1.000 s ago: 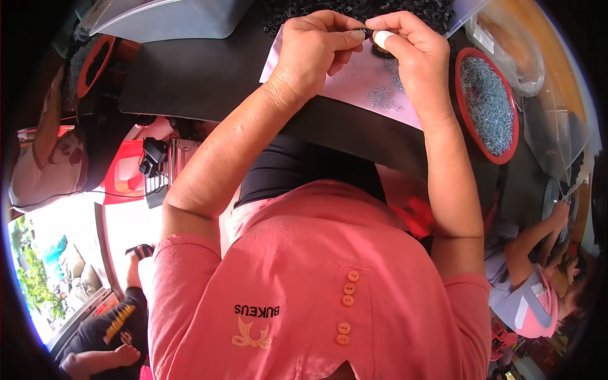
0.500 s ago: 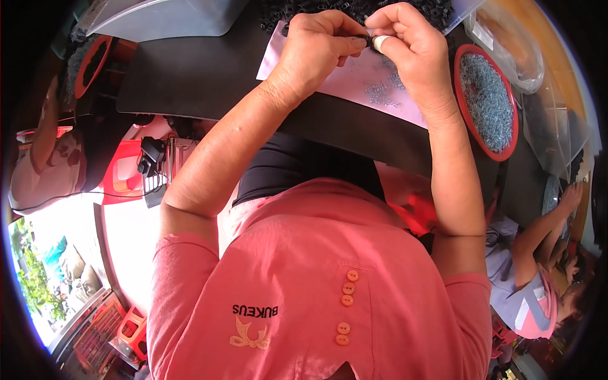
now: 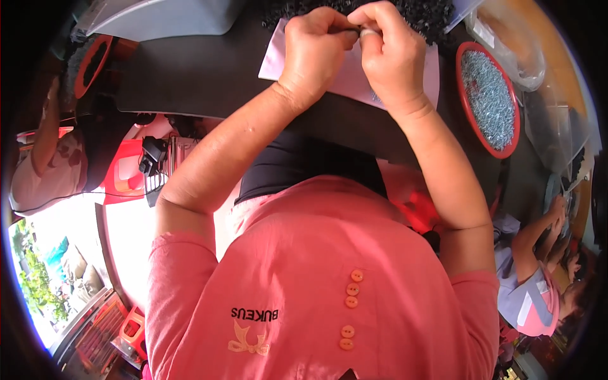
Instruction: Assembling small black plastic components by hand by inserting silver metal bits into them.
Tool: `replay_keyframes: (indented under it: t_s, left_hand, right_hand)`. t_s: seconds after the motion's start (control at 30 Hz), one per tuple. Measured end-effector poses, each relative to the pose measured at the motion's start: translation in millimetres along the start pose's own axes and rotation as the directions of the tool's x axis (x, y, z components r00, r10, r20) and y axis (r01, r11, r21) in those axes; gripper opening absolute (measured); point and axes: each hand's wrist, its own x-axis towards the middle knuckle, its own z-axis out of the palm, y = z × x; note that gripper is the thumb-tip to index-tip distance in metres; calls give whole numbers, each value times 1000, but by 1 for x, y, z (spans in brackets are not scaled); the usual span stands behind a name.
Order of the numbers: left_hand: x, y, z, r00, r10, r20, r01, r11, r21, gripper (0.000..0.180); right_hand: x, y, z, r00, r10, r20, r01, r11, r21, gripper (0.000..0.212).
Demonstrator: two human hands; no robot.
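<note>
My left hand [image 3: 311,58] and my right hand [image 3: 394,60] meet at the far side of the black table, fingertips pinched together. Between them is a small black part [image 3: 356,29], mostly covered by the fingers, so its exact shape cannot be told. A white wrap shows on my right thumb. Under both hands lies a pale pink sheet [image 3: 273,56], with a few tiny bluish pieces partly hidden by my right hand. Just beyond the fingers spreads a heap of small black parts [image 3: 434,16].
A red oval basin [image 3: 461,104] full of small silvery-blue pieces stands right of the sheet. Beyond it lies a clear plastic bag [image 3: 529,63]. A grey bin [image 3: 168,19] sits at the far left. Other people are at the left [image 3: 47,171] and right [image 3: 529,285].
Both hands have shifted slightly, the right one leftward and closer to the left. The fingers now cover more of the black part, and the right hand hides more bluish pieces.
</note>
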Motion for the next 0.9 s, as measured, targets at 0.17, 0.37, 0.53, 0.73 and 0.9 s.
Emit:
replay_keyframes:
  t_s: [0.17,0.37,0.53,0.73,0.9]
  left_hand:
    - [4,16,-7,953,-278,121,302,895,-328,11]
    - [11,10,-15,913,-352,208,408,744,-529,9]
    - [16,5,-16,916,-325,235,401,728,-557,8]
    - [7,12,-19,965,-244,94,261,881,-395,6]
    - [11,15,-13,946,-257,198,323,810,-489,7]
  right_hand:
    - [-3,0,-12,925,359,123,-379,888,262,37]
    - [-7,16,-6,990,134,50,-132,991,-24,37]
    - [-7,21,-1,997,-39,72,61,943,-326,27]
    - [-3,10,-4,956,-240,169,287,886,-365,16]
    - [-8,11,-13,956,-232,180,285,882,-375,16]
